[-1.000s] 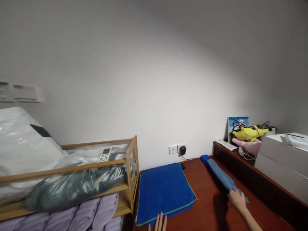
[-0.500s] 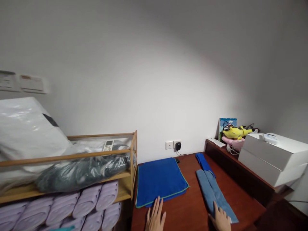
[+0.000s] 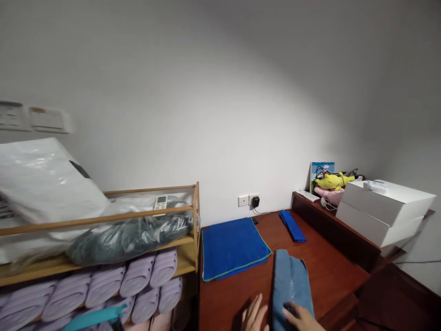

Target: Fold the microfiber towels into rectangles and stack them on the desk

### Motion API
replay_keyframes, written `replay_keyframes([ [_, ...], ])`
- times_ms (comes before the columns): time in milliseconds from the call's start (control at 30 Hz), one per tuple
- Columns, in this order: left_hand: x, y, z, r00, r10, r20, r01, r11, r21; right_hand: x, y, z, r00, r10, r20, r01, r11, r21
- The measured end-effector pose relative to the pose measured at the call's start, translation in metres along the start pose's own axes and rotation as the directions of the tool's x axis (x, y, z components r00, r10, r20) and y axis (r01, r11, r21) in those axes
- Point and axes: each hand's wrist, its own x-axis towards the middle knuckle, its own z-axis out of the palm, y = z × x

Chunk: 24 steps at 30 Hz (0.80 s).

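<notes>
While R hand [image 3: 302, 319] rests on grey-blue cloth [image 3: 291, 278], on table [image 3: 336, 264] R of green-edged cloth [image 3: 234, 248], its grip can't be told; L hand [image 3: 254, 317], grip apart, holds nothing. One-sided pull might skew folds.

dim | wall [image 3: 206, 138] brightest mid-frame | shadow upper right | plastic bag [image 3: 131, 241] glints | left edge blurred
</notes>
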Motion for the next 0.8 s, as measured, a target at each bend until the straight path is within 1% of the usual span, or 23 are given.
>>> replay_keyframes([
  [33, 0.004, 0.014, -0.003, 0.999, 0.019, 0.047, -0.017, 0.999, -0.046, -0.002, -0.002, -0.003, 0.999, -0.038, -0.014, 0.039, 0.997, 0.064],
  [67, 0.008, 0.029, -0.007, 0.996, 0.021, 0.082, -0.014, 0.995, -0.095, -0.002, -0.001, -0.005, 0.997, -0.048, -0.056, 0.052, 0.996, 0.075],
  [100, 0.011, 0.042, -0.012, 0.992, 0.037, 0.123, -0.019, 0.989, -0.144, -0.002, 0.0, -0.005, 0.992, -0.031, -0.119, 0.036, 0.999, 0.035],
  [167, 0.017, 0.063, -0.022, 0.979, 0.066, 0.193, -0.022, 0.974, -0.224, 0.0, 0.006, 0.004, 0.972, 0.008, -0.234, -0.039, 0.991, -0.128],
  [200, 0.019, 0.07, -0.027, 0.971, 0.079, 0.225, -0.022, 0.969, -0.245, 0.001, 0.009, 0.013, 0.965, 0.012, -0.263, -0.07, 0.975, -0.212],
  [267, 0.02, 0.076, -0.032, 0.956, 0.059, 0.288, 0.012, 0.971, -0.238, 0.0, 0.014, 0.036, 0.959, -0.024, -0.282, -0.074, 0.94, -0.332],
  [367, 0.015, 0.069, -0.029, 0.94, -0.029, 0.34, 0.091, 0.982, -0.165, -0.005, 0.016, 0.069, 0.932, -0.144, -0.331, -0.01, 0.906, -0.424],
  [433, 0.011, 0.061, -0.027, 0.933, -0.14, 0.33, 0.177, 0.981, -0.084, -0.009, 0.016, 0.081, 0.905, -0.221, -0.364, 0.033, 0.889, -0.457],
  [467, 0.01, 0.056, -0.028, 0.923, -0.209, 0.323, 0.234, 0.972, -0.04, -0.011, 0.015, 0.083, 0.894, -0.255, -0.369, 0.056, 0.88, -0.472],
  [533, 0.006, 0.048, -0.036, 0.893, -0.33, 0.305, 0.345, 0.939, 0.006, -0.012, 0.013, 0.083, 0.881, -0.301, -0.364, 0.088, 0.863, -0.498],
  [567, 0.004, 0.043, -0.043, 0.883, -0.369, 0.29, 0.389, 0.921, -0.012, -0.012, 0.011, 0.081, 0.88, -0.31, -0.36, 0.093, 0.856, -0.509],
  [667, -0.008, 0.023, -0.066, 0.848, -0.461, 0.26, 0.508, 0.848, -0.153, -0.01, 0.006, 0.071, 0.889, -0.297, -0.348, 0.079, 0.848, -0.524],
  [733, -0.022, 0.011, -0.079, 0.799, -0.519, 0.305, 0.587, 0.785, -0.201, -0.007, 0.003, 0.063, 0.907, -0.264, -0.329, 0.068, 0.862, -0.503],
  [800, -0.037, 0.004, -0.087, 0.756, -0.553, 0.349, 0.63, 0.76, -0.161, -0.003, 0.002, 0.057, 0.929, -0.218, -0.298, 0.059, 0.885, -0.461],
])
